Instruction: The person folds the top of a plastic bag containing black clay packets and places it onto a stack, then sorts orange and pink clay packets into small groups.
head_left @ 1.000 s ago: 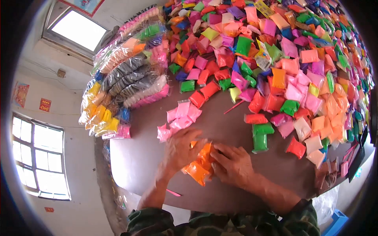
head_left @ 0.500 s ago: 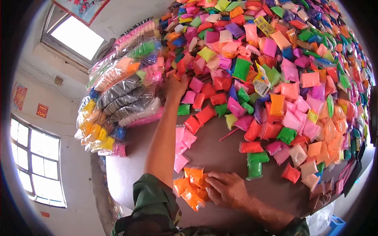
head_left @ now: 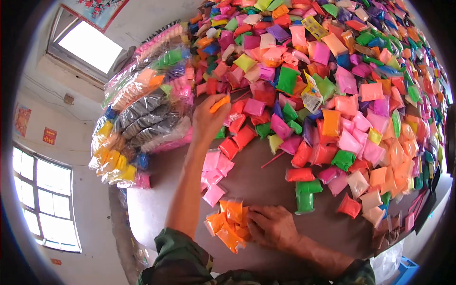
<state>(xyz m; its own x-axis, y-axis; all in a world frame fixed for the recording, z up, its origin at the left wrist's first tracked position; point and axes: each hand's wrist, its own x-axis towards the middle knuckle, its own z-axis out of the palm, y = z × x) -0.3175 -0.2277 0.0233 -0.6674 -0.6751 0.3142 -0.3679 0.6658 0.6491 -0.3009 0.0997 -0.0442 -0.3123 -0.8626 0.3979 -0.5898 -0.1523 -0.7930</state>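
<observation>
My left hand [head_left: 207,118] is closed around a small orange packet [head_left: 220,103] at the near left edge of a big heap of coloured packets [head_left: 313,95]. Close to me, my right hand [head_left: 274,227] rests at the right side of a small cluster of orange packets [head_left: 229,224]. Its fingers are bent and closed on the edge of one of them; the fingertips are partly hidden. Just beyond that cluster lies a small group of pink packets [head_left: 217,164], below my left forearm's right side.
Clear bags stuffed with rows of packets [head_left: 147,114] are stacked at the left. The brown table [head_left: 266,185] has a rounded near left corner. Red and green packets [head_left: 305,195] lie at the heap's near edge. A blue crate [head_left: 406,270] stands low at the right.
My left hand has drawn back slightly from the heap, and the orange packet in it now shows clearly. My right hand stays at the orange cluster.
</observation>
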